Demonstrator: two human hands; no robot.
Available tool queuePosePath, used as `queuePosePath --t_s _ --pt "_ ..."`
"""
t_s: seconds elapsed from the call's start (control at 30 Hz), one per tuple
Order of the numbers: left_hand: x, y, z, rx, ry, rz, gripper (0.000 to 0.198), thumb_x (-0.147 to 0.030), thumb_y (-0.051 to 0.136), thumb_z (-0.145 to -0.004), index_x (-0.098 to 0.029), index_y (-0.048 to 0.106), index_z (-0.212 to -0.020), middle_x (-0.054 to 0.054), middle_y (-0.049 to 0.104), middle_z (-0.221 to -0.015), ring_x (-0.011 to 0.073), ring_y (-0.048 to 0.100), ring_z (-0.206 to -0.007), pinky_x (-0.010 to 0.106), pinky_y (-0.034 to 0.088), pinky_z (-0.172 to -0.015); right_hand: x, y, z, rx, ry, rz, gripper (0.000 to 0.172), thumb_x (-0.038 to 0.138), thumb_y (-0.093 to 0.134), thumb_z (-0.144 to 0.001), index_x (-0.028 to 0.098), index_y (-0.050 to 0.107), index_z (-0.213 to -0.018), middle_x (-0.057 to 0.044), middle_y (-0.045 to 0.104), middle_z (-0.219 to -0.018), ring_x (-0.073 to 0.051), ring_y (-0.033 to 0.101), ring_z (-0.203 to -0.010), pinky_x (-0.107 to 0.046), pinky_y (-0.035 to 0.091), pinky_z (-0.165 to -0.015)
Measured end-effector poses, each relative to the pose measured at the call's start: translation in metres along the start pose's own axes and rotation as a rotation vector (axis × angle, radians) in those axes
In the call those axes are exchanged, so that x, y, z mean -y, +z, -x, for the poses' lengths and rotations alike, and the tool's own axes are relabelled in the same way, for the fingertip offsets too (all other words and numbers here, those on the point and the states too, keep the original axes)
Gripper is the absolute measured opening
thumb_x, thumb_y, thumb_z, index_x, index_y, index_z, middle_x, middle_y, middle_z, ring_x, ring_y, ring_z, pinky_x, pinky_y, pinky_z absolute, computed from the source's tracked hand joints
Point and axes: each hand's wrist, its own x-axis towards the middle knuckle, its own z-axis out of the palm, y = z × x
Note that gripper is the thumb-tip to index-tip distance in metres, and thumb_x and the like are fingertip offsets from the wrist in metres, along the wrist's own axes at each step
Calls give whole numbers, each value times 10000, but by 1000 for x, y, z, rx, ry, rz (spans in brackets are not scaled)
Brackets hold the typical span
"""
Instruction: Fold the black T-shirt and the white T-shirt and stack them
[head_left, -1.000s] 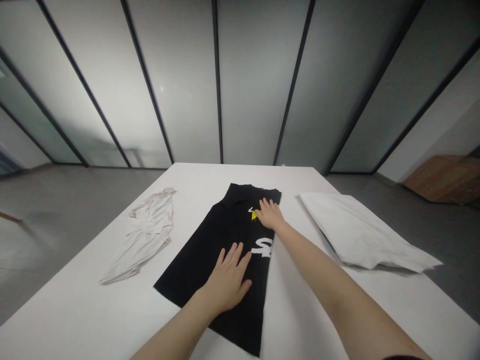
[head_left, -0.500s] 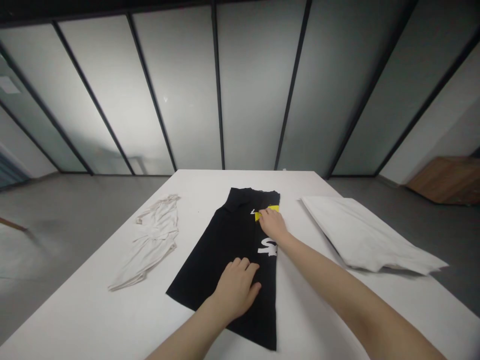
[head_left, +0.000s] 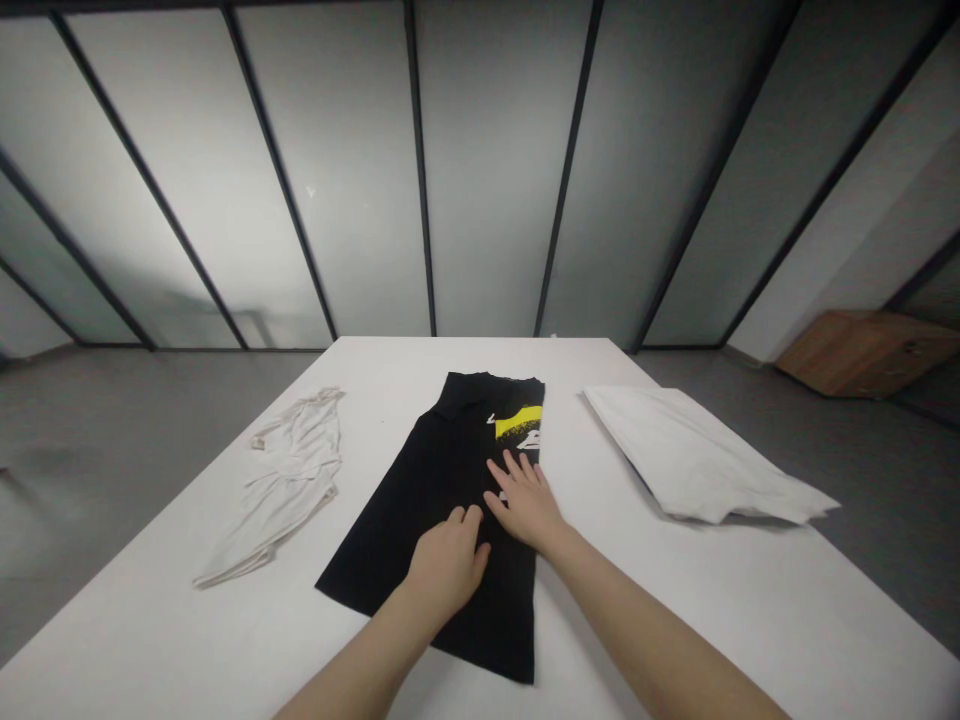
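A black T-shirt [head_left: 420, 500] with a yellow and white print lies folded lengthwise on the white table, its collar end pointing away from me. My right hand [head_left: 526, 500] rests on the shirt just below the yellow patch, fingers spread and flat, covering part of the print. Nearer to me, my left hand [head_left: 450, 558] lies on the middle of the shirt, fingers loosely bent and thumb apart, gripping nothing that I can see.
To the left, a crumpled whitish garment [head_left: 292, 480] lies on the white table [head_left: 570, 640]. A folded white cloth [head_left: 697, 455] lies on the right, one corner over the table's edge. Frosted glass panels [head_left: 487, 180] stand behind, and a wooden cabinet [head_left: 862, 350] at the far right.
My right hand has slid down the shirt toward me and its fingers have spread, uncovering the yellow print. My left hand stays at about the same place on the shirt. The view has shifted slightly right.
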Motion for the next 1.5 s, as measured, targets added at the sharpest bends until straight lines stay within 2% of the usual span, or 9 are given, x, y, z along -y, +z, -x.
queuePosePath --t_s 0.2,0.4,0.57,0.83,1.07,1.17,1.3,1.4,1.5 --pt "5 -1 -2 55 -16 -8 382 -316 542 -1000 -240 547 -1374 106 753 -1153 290 745 -1033 388 562 -857 1 2 -4 -25 15 1 674 585 348 -1073 289 335 -1678 -89 219 -1765 -373 166 -1624 -528 148 -1278" --pt "6 -6 -2 75 54 -4 293 -329 564 -987 -264 626 -1265 80 763 -1104 293 743 -1019 387 557 -839 -1 9 -22 -65 97 29 744 656 369 -1046 284 305 -1687 -139 218 -1763 -431 170 -1609 -565 150 -1263" --pt "8 -5 -2 22 145 58 288 -319 604 -970 -255 653 -1246 66 718 -1161 252 696 -1055 357 538 -897 -10 4 -56 -56 134 56 740 669 394 -1033 310 328 -1677 -145 212 -1764 -442 172 -1605 -583 139 -1254" --pt "10 -2 -5 -41 225 76 358 -319 638 -960 -264 657 -1314 70 663 -1280 270 599 -1160 399 491 -987 -39 -11 -110 -37 64 110 737 654 371 -1044 299 299 -1686 -138 220 -1763 -395 200 -1604 -541 154 -1257" --pt "18 10 -7 -67 242 110 372 -316 648 -954 -272 671 -1322 76 590 -1493 287 499 -1389 449 406 -1154 -56 -25 -136 -58 15 160 681 600 370 -1064 297 333 -1672 -137 260 -1749 -384 185 -1605 -547 126 -1258" --pt "23 8 -10 -88 206 106 375 -325 649 -952 -273 677 -1323 76 596 -1498 295 490 -1411 464 378 -1185 -53 -35 -137 -175 11 208 707 573 419 -1056 240 322 -1672 -173 270 -1735 -385 170 -1601 -559 90 -1258" --pt "34 -1 -16 -132 59 71 374 -347 619 -968 -251 678 -1324 93 624 -1458 301 526 -1377 461 392 -1170 -33 -42 -126 -282 45 215 565 417 437 -1064 133 489 -1550 -242 493 -1557 -373 414 -1453 -501 260 -1192" --pt "43 -7 -20 -170 -73 33 375 -360 598 -981 -232 678 -1324 113 626 -1451 315 539 -1361 466 405 -1155 -13 -30 -102 -260 80 191 469 349 410 -1065 113 602 -1422 -242 624 -1390 -354 556 -1302 -466 369 -1109" --pt "49 -7 -22 -213 -201 -16 385 -384 578 -996 -217 671 -1330 148 593 -1487 351 522 -1382 500 418 -1136 -1 -5 -66 -245 111 137 606 449 394 -1073 101 480 -1561 -254 561 -1503 -373 542 -1360 -467 390 -1117"
